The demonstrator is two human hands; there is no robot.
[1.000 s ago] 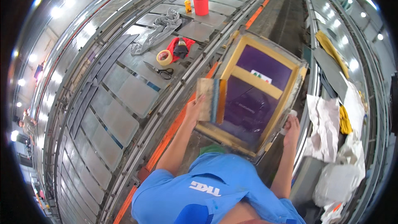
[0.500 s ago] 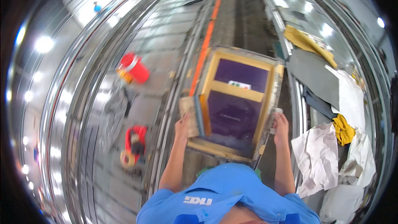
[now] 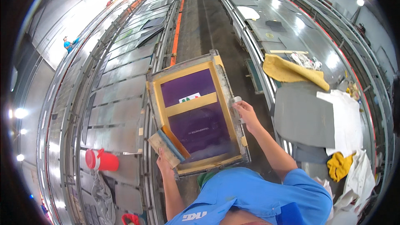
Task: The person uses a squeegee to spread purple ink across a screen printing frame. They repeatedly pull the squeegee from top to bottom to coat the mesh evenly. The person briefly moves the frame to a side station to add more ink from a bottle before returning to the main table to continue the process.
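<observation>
In front of my body a screen printing frame [image 3: 230,112] is held tilted, with a purple mesh [image 3: 196,131] edged in yellow tape. A strip of tape [image 3: 192,104] crosses the mesh, with a small white, green and red patch above it. My left hand [image 3: 165,163] is closed on a squeegee [image 3: 167,145] with a wooden grip and an amber blade, which lies across the frame's near left corner; whether it also grips the frame is hidden. My right hand [image 3: 246,113] is closed round a pale handle [image 3: 237,99] on the frame's right side.
Long metal print tables run along both sides of a dark aisle [image 3: 204,21]. On the left table stands a red bucket [image 3: 102,160]. On the right lie a yellow cloth [image 3: 291,70], a grey sheet [image 3: 302,114], a balled yellow rag [image 3: 339,166] and white paper. A person [image 3: 68,44] is far left.
The frame has swung left and turned anticlockwise, and my hands have moved with it. The squeegee has tilted over the frame's lower left corner. My view has turned to the right.
</observation>
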